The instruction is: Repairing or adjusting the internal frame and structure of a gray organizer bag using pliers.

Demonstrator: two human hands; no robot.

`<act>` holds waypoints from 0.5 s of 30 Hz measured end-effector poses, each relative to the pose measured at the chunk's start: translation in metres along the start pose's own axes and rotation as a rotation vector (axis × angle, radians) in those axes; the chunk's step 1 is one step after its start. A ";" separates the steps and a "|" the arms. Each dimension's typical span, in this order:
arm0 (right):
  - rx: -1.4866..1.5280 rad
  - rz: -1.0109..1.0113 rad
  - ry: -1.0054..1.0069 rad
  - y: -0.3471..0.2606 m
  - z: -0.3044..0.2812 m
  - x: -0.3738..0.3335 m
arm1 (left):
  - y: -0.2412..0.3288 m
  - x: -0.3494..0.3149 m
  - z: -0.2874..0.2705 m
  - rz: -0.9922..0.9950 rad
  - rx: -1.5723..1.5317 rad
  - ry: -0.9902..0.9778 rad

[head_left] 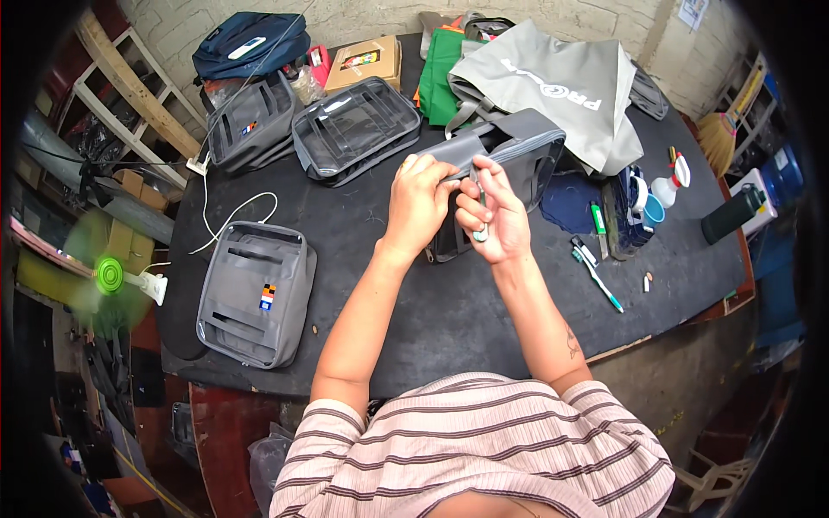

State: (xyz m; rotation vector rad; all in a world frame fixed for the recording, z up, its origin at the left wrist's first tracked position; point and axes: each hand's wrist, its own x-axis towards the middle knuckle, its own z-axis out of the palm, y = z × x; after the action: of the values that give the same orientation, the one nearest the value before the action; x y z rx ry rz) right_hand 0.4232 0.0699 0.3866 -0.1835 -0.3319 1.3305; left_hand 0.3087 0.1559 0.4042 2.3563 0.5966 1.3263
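A dark grey bag [528, 128] with a zipper and a clear panel stands on the black table in front of me. My left hand [414, 203] pinches the edge of its grey fabric between thumb and fingers. Close beside it, my right hand [501, 220] is closed around a slim tool [481, 231] with a pale end, its upper part at the fabric edge. The fingers hide most of the tool, so its exact kind does not show.
Grey bags [255, 298] lie at left, with another clear-topped bag [358, 129] behind. A large grey tote [553, 86] rests at the back. Rightward are a toothbrush [606, 289], a spray bottle [669, 183] and a dark tumbler [732, 214]. A green fan [110, 274] spins at far left.
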 end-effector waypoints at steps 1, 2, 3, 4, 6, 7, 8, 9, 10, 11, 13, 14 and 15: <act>-0.288 -0.067 -0.014 -0.002 0.000 0.001 | -0.002 0.001 0.000 0.001 0.012 -0.007; -0.290 -0.074 -0.017 -0.004 -0.003 0.003 | -0.002 0.004 0.000 0.009 0.009 -0.006; -0.846 -0.303 0.035 -0.004 -0.009 0.005 | -0.002 0.006 -0.003 0.005 -0.003 -0.035; -1.401 -0.536 0.095 -0.005 -0.012 0.006 | -0.002 0.007 -0.006 0.001 -0.014 -0.063; -1.155 -0.505 0.089 -0.005 -0.005 0.000 | -0.002 0.004 -0.011 -0.023 -0.057 -0.103; -1.039 -0.486 0.059 -0.008 -0.008 0.003 | -0.002 0.008 -0.011 -0.016 -0.093 -0.086; -0.844 -0.439 0.013 -0.010 -0.019 0.002 | 0.003 0.007 -0.011 -0.009 -0.131 -0.072; -0.649 -0.390 -0.041 -0.015 -0.025 0.006 | -0.001 0.006 -0.006 0.006 -0.114 -0.058; -0.054 -0.255 -0.008 -0.024 -0.029 0.011 | -0.008 0.001 -0.005 -0.001 -0.096 -0.070; 0.070 -0.317 -0.104 -0.048 -0.032 0.014 | -0.014 -0.003 -0.005 -0.013 -0.074 -0.077; -0.242 -0.389 -0.113 -0.088 -0.007 0.009 | -0.018 -0.002 -0.016 -0.107 -0.112 -0.114; -0.411 -0.384 -0.148 -0.097 0.002 0.006 | -0.015 -0.003 -0.019 -0.128 -0.132 -0.123; -0.536 -0.389 -0.121 -0.096 0.016 0.002 | -0.015 0.001 -0.020 -0.070 -0.107 -0.136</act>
State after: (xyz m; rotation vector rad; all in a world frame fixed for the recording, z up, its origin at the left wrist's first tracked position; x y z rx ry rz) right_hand 0.5067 0.0484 0.4326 -0.4625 -0.7850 0.8474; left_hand 0.2890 0.1708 0.4069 2.2953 0.5475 1.1289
